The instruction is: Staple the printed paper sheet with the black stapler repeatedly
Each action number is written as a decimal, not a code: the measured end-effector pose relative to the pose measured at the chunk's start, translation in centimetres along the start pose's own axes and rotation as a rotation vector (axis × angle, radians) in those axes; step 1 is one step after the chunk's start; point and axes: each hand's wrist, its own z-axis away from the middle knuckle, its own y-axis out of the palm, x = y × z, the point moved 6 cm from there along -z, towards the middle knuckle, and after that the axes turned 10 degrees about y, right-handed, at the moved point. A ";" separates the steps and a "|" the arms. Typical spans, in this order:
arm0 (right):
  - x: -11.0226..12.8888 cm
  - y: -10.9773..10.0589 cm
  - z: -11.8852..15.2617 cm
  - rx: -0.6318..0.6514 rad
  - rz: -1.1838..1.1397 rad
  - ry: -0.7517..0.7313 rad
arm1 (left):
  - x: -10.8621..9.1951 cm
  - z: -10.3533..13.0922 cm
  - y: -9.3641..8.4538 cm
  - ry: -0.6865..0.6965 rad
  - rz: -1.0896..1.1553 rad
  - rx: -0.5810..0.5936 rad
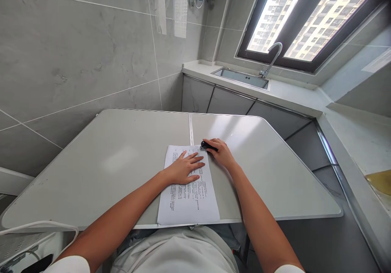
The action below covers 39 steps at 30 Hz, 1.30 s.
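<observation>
Printed sheets of paper lie on the white table, close to its near edge, with lines of text on the top page. My left hand rests flat on the paper, fingers spread. At the far right corner of the sheets, my right hand is closed around a small black stapler. The stapler's front end sits over the paper's corner. Whether its jaws are pressed together cannot be made out, and the right fingers partly cover its body.
The folding table has a seam down its middle. Beyond stand a counter with a sink and a faucet below a window. A white cable runs over a white perforated container at lower left. A tiled wall rises on the left.
</observation>
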 end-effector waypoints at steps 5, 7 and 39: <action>0.2 0.0 -0.2 -0.007 -0.017 0.015 | 1.0 0.1 -0.1 -0.076 0.018 -0.082; 0.1 0.2 -0.2 -0.011 -0.020 0.025 | 2.0 0.2 0.0 -0.166 -0.002 -0.091; 0.8 1.5 -0.2 -0.026 0.268 0.049 | 2.6 0.4 1.2 -0.299 -0.098 0.056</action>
